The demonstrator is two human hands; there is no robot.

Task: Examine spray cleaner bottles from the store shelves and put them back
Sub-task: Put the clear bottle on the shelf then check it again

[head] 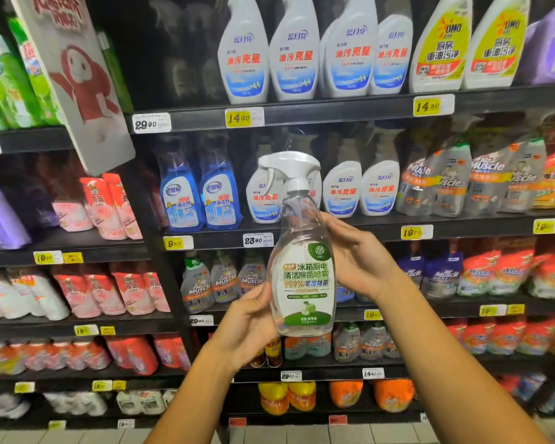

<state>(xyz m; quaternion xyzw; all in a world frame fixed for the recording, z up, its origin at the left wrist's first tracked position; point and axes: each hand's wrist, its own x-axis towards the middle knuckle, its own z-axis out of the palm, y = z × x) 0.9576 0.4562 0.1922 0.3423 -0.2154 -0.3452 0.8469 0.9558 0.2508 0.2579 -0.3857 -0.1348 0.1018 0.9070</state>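
spray bottle [302,264] first: i have it upright at the centre of my view, clear plastic with a white trigger head at twelve o'clock and a green and white label facing me. it is off the shelf and in the air in front of the racks, held by both hands.

my left hand [250,318] grips the lower body from about eight o'clock of the bottle, thumb on the front edge of the label and fingers wrapped behind. my right hand [356,261] cups the shoulder from about three o'clock, fingers curled round the back just under the neck. both grips are closed on the bottle, neither wide nor loose.

behind it, at eleven to one o'clock, stand white spray bottles [343,190] on a dark shelf [366,224], with price tags [258,240] along its front edge. more rows of cleaners fill the shelves above and below.

as for progress, i judge this to be the examining step for this bottle: label turned to me, nothing being set down yet. putting it back is not done. i cannot tell which gap it belongs in; the rows near it look full, and the bottle itself hides part of the row directly behind. i also cannot tell how many other bottles are left to check, since nothing here marks them.
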